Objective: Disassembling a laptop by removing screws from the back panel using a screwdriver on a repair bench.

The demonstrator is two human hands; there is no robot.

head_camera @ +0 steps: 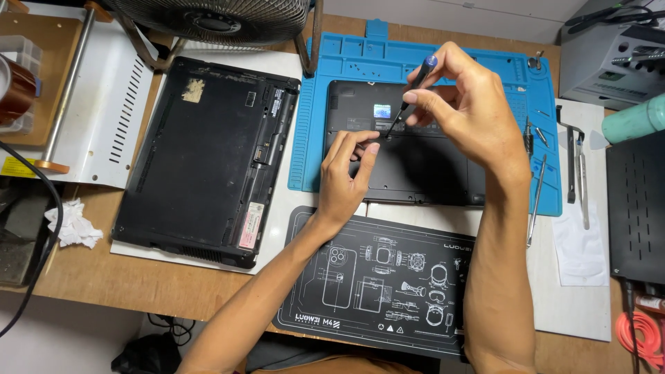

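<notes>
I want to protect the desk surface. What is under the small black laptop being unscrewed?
A blue silicone work mat lies under the small black laptop, showing on three sides. What is beneath the mat is covered, and the hands hide part of the laptop.

A second black laptop (208,159) lies bottom up on the wooden desk (125,284); everything else sits around it. Just behind it stands a fan (208,17) with a dark wire grille. To its left lies a white metal cover (104,118) with slots, and a crumpled white tissue (73,225) rests near its front left corner. To its right, toward the desk's front edge, lies a black mat (377,284) printed with white drawings. Well to the right lie slim metal tools (575,166) on white paper.
</notes>
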